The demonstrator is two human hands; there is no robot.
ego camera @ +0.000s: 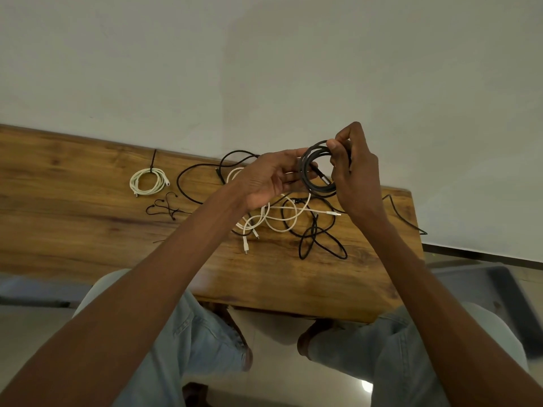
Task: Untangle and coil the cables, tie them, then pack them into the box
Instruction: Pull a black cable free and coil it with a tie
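A coiled black cable (318,188) is held up above the wooden table (88,230). My left hand (270,179) grips its left side with fingers curled round the loops. My right hand (354,174) pinches the coil's top right. Below them lies a tangle of white cables (282,218) and black cables (320,239). A white cable coil (148,181), tied with a black tie, lies at the left. Loose black ties (166,208) lie just in front of it.
The table stands against a pale wall (264,69). One black cable end (408,220) hangs over the table's right edge. A grey bin (499,292) stands on the floor at the right. My knees in jeans (199,333) are under the near edge.
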